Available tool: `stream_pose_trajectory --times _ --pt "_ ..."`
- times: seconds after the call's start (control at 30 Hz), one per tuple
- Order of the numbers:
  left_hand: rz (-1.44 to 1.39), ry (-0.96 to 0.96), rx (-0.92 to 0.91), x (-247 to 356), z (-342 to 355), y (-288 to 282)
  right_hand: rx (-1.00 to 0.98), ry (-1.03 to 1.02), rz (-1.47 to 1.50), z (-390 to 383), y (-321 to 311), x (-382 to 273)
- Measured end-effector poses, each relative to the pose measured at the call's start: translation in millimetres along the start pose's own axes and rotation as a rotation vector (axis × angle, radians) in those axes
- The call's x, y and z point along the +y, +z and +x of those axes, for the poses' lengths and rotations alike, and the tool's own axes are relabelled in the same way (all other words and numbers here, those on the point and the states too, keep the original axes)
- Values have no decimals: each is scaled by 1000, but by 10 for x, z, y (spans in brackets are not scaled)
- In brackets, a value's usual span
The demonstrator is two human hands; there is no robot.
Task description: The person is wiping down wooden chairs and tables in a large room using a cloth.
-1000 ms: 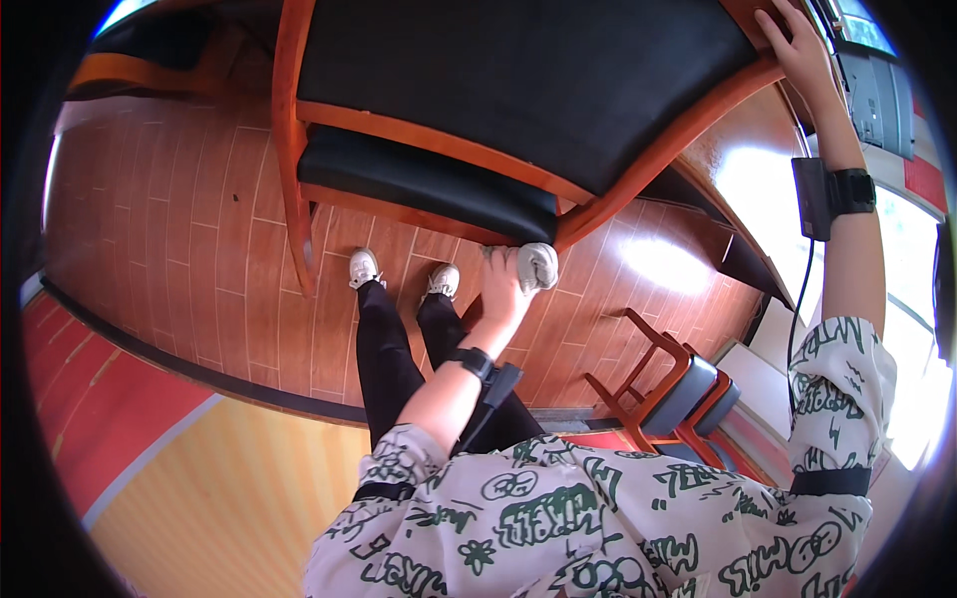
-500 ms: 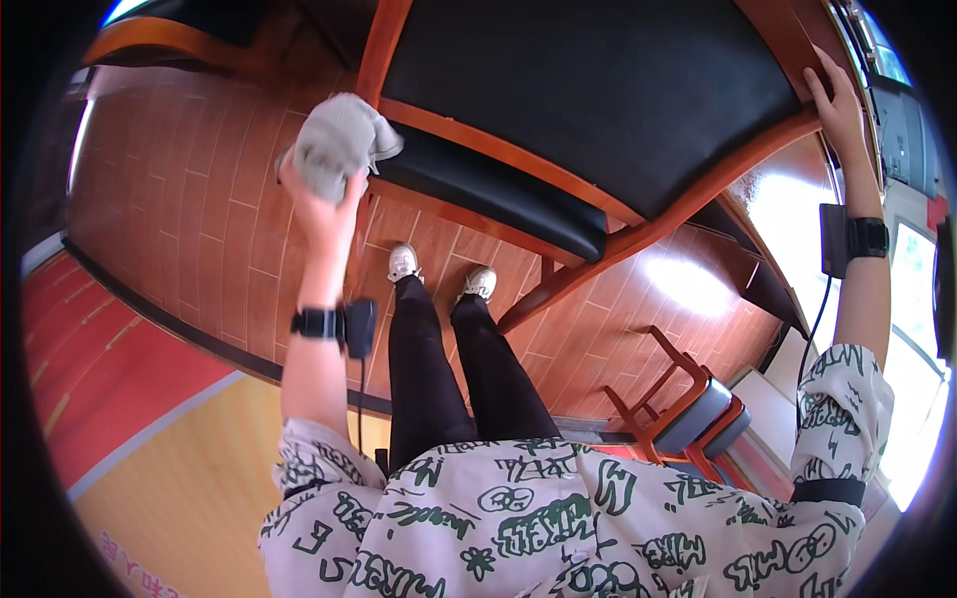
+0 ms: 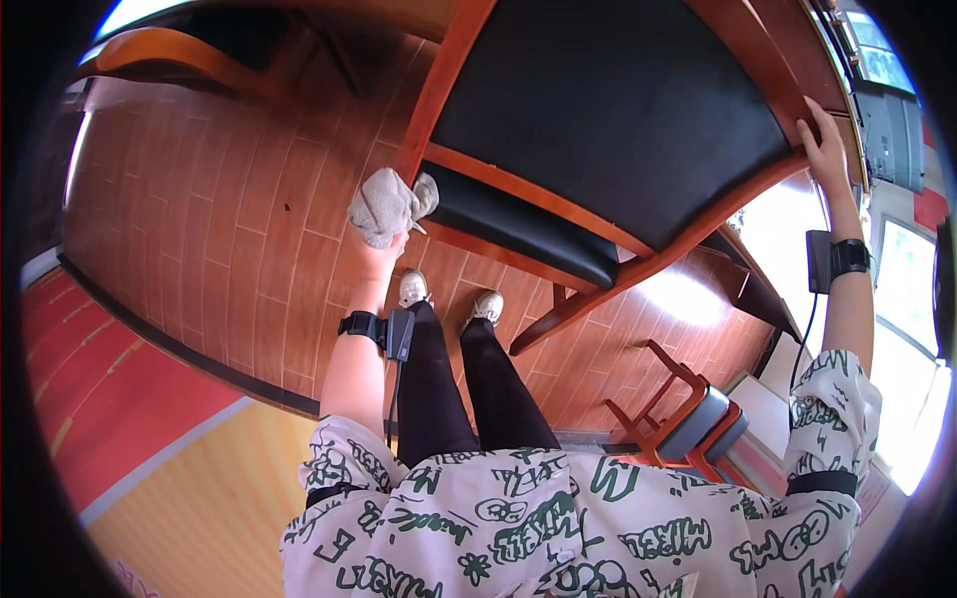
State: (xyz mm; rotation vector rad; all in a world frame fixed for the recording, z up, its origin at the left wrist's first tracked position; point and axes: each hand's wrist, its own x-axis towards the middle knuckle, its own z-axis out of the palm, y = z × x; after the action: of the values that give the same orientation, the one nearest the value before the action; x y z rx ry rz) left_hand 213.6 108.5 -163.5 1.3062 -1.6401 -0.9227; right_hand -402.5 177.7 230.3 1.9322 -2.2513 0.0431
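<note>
By the chair (image 3: 618,120), left grip (image 3: 379,255) curled round grey cloth (image 3: 381,206)

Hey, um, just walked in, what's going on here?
A person is at a wooden chair with black padding. Their left hand holds a bunched grey cloth by the lower end of the chair back's left post; whether the cloth touches the wood is hard to tell. Their right hand rests on the wooden frame at the far right. More chairs stand off to the person's right.
</note>
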Motion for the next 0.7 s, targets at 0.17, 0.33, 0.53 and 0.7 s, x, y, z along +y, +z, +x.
stream_pose_trajectory --times 0.17,0.33,0.53,0.7 --pt "-118 -407 -282 -365 -346 -301 -27 -24 -2 -126 147 77" --pt "532 -478 -503 -390 -702 -1128 324 70 -248 -291 365 -556" --pt "-29 -652 -397 460 -1035 -1055 -127 -74 385 -1712 1382 -2860" --pt "-236 -581 -821 1235 -1084 -381 -441 125 1313 -2644 1732 -4480"
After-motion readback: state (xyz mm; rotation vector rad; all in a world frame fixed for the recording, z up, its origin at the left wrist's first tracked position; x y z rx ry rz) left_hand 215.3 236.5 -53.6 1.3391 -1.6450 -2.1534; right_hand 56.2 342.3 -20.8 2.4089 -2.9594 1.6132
